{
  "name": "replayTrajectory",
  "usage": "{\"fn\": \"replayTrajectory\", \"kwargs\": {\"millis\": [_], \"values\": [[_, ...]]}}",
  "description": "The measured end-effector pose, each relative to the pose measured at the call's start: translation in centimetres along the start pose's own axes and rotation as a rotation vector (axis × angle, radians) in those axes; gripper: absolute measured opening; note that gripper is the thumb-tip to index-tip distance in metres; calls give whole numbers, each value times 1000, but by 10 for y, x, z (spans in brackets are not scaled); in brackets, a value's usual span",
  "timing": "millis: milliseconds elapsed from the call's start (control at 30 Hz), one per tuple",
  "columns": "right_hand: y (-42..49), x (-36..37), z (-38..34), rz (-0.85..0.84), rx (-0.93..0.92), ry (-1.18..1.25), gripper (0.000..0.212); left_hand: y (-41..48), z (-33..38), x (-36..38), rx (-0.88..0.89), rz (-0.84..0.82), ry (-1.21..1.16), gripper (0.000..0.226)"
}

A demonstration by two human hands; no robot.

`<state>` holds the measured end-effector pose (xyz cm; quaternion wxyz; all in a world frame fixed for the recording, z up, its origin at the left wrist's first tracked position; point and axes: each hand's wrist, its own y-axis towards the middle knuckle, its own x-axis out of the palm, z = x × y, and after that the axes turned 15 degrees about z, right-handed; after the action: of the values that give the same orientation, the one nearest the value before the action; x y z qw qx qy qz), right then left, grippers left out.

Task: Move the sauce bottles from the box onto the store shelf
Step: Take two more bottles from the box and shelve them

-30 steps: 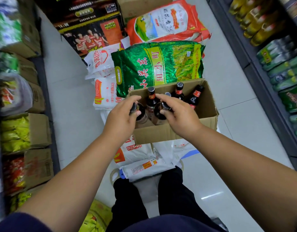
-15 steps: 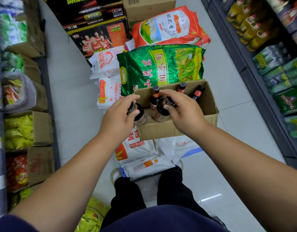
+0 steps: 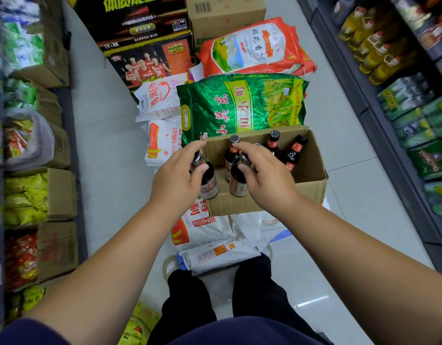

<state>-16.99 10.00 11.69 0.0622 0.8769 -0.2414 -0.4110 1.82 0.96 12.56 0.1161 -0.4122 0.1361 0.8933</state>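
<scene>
On my left, cardboard cartons (image 3: 58,195) of packets line the aisle. My left hand (image 3: 176,179) has its thumb and fingers curled round the neck of one sauce bottle (image 3: 208,181), which hangs nearly upright at the near left corner of the box (image 3: 312,180), cap up and body below my grip. Just beside it, my right hand (image 3: 267,175) pinches the neck of a second bottle (image 3: 238,184) the same way, its body inside the box against the near wall. The two bottles are close, but I cannot tell whether they touch. Behind my right fingers the remaining bottles (image 3: 274,144) stand or lean along the far wall, in front of a green rice sack (image 3: 240,105).

Further right runs the store shelf (image 3: 364,108), carrying oil bottles (image 3: 372,46). I judge that to be the likely place for these. If so, both bottles must rise straight along their long axes to clear the rim, then swing rightward, and my right hand is nearer.
</scene>
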Motion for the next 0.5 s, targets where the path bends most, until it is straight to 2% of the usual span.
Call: {"fn": "replayTrajectory", "kwargs": {"millis": [167,333,400,500], "values": [[6,9,2,1,54,61,49,6,0,5,15,-29,22,58],[14,13,2,-19,250,139,65,10,1,14,-139,-21,-135,75],[18,16,2,6,310,184,62,12,-1,20,-177,-22,-191,71],[23,23,6,15,354,185,48,14,-6,31,-197,-24,-242,51]]}}
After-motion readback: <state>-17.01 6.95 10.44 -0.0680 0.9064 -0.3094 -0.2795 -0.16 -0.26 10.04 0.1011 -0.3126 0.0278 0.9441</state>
